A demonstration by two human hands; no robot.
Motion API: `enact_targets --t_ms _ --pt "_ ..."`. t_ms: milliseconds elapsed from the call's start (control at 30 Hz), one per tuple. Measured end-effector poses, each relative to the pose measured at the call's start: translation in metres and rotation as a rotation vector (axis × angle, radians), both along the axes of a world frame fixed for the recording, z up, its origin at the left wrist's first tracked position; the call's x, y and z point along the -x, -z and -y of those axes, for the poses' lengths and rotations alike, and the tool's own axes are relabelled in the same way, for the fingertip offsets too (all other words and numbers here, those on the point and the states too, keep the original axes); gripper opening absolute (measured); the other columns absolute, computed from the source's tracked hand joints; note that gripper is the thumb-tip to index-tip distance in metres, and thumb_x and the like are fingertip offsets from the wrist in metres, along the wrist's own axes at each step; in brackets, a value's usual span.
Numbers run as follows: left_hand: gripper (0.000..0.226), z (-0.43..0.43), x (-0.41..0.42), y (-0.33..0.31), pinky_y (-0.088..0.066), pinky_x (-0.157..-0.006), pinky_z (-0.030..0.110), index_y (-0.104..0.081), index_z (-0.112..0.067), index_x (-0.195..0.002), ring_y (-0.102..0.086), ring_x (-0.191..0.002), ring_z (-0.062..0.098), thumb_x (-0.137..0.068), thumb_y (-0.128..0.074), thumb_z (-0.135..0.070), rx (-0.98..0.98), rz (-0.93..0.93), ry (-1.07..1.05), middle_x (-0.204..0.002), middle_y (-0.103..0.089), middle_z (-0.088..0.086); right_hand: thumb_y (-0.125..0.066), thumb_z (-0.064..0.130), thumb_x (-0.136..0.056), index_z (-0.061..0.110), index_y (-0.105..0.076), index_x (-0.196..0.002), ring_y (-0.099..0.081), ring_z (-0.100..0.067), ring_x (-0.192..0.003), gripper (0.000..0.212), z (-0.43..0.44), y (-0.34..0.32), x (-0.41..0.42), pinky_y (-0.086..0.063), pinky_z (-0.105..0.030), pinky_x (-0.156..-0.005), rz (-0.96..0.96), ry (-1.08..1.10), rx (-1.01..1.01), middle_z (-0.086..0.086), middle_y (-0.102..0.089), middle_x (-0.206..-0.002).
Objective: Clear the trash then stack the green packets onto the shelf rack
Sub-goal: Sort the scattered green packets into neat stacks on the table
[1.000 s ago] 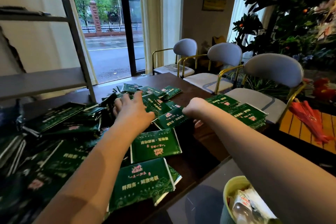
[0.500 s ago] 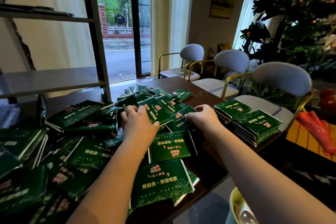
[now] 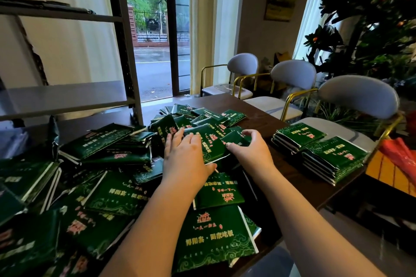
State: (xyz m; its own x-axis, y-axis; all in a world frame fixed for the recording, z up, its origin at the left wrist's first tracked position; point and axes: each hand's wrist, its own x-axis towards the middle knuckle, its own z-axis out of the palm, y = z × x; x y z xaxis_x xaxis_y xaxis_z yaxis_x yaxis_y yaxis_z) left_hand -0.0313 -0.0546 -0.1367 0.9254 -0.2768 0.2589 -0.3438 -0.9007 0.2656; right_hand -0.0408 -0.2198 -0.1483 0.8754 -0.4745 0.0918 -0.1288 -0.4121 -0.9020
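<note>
Green packets [image 3: 117, 195] lie heaped on the dark table [image 3: 265, 123]. The left hand [image 3: 186, 155] presses flat on one, fingers straight. The right hand [image 3: 252, 150] curls round a neighbouring packet [image 3: 236, 139]. They look light, flat and slick, and are probably best pinched by opposite edges.

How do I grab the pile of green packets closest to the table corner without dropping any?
Come from its near side: clamp the corner stack top-and-bottom across its layered edge, since the flat packets look loose and could slide apart.
</note>
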Motion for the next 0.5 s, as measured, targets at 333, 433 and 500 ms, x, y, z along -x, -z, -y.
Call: enact_targets --t_ms 333,433,500 --pt "0.071 0.0092 0.0024 0.0038 0.009 -0.123 0.051 -0.026 -0.039 -0.153 -0.009 -0.153 0.024 -0.092 -0.051 -0.063 -0.016 -0.063 0.231 -0.165 -0.018 -0.008 -0.075 0.037 -0.086 0.035 -0.05 -0.127 -0.047 -0.012 -0.121 0.048 -0.0008 0.0067 0.0068 -0.042 -0.033 -0.098 0.251 -0.084 -0.136 0.009 -0.046 -0.127" --pt "0.076 0.0079 0.0025 0.0054 0.011 -0.122 0.053 -0.019 -0.042 -0.154 -0.001 -0.154 0.025 -0.089 -0.045 -0.071 -0.052 -0.111 0.249 -0.166 -0.012 -0.007 -0.082 0.03 -0.08 0.032 -0.046 -0.132 -0.043 -0.01 -0.12 0.063 0.0008 0.0078 0.0095 -0.041 -0.028 -0.094 0.226 -0.106 -0.204 0.005 -0.045 -0.131" --pt "0.078 0.0071 0.0043 0.0051 0.013 -0.121 0.052 -0.018 -0.043 -0.155 0.005 -0.154 0.024 -0.088 -0.041 -0.075 -0.063 -0.125 0.257 -0.167 -0.008 -0.004 -0.084 0.027 -0.077 0.024 -0.045 -0.137 -0.046 -0.01 -0.116 0.072 0.0026 0.009 0.01 -0.042 -0.02 -0.083 0.21 -0.095 -0.231 0.003 -0.048 -0.13"
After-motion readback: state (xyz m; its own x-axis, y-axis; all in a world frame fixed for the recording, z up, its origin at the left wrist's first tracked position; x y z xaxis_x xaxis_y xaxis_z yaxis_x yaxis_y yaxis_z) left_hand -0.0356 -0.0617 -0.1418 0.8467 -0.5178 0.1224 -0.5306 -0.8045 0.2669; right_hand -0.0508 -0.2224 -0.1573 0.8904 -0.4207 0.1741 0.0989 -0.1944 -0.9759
